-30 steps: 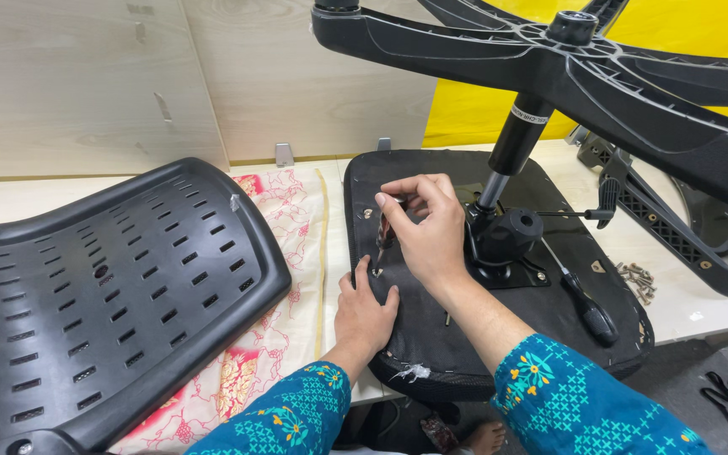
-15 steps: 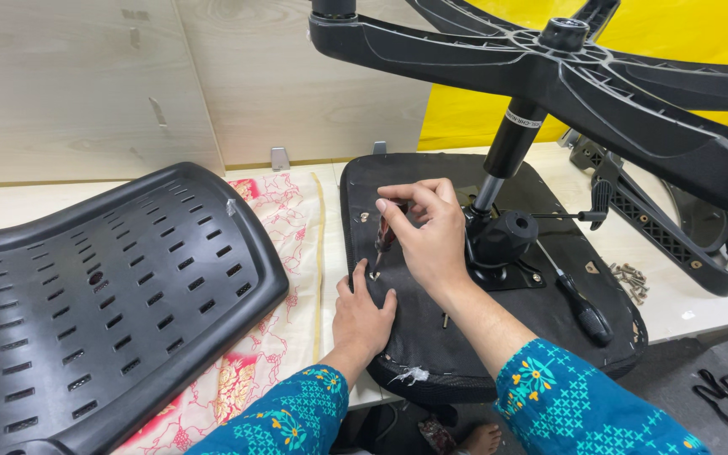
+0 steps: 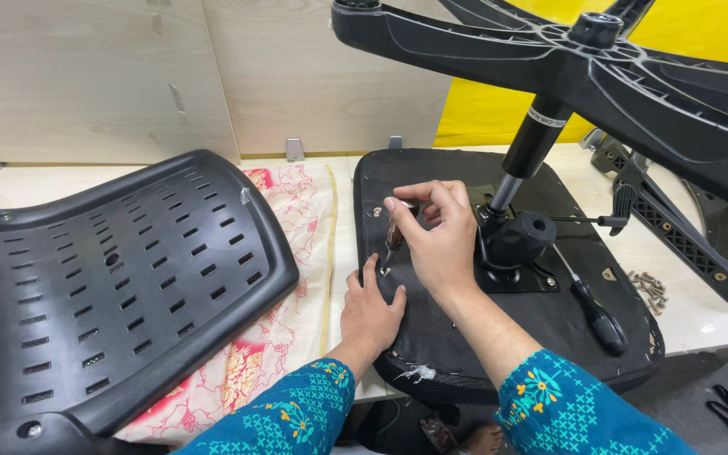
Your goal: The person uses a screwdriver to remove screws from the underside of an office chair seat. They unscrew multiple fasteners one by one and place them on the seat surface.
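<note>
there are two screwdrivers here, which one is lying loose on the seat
The black-handled screwdriver, lying unheld on the upturned seat base right of the mechanism. The other screwdriver stands in the right hand.

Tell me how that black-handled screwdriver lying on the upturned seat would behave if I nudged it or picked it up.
The screwdriver would probably roll: its handle looks rounded and it lies loose on the seat underside, which looks slightly curved. It looks stiff, a thin metal shaft in a solid handle, so it shouldn't bend. Likely handle-heavy, so it may tip if lifted by the shaft.
</note>
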